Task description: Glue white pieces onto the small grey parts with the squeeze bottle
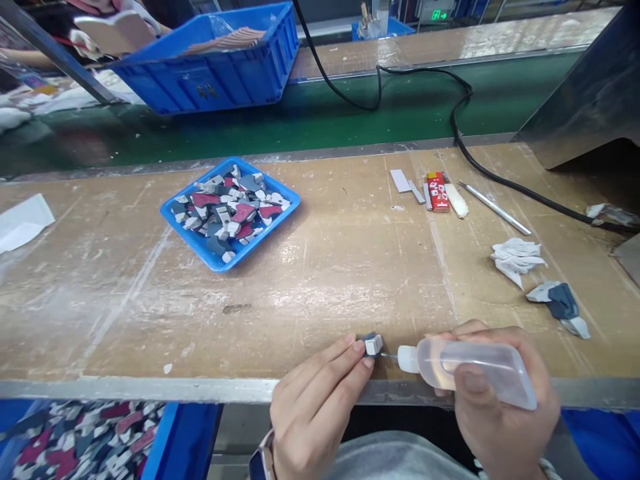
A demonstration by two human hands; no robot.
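Note:
My left hand [315, 407] pinches a small grey-and-white part [373, 344] at the near edge of the wooden workbench [320, 280]. My right hand [505, 393] grips a clear squeeze bottle [470, 365] lying sideways, its thin nozzle tip pointing left and almost touching the part. Farther back on the left sits a blue tray [220, 257] with several small grey, white and dark red parts.
A red lighter [437, 191], white strips and a metal tool [495, 209] lie at the back right. Crumpled white paper [517, 257] and a few parts [560, 303] rest at right. A black cable [465, 147] crosses the green conveyor, where a blue crate [220, 73] stands. A bin of parts [75, 440] sits below left.

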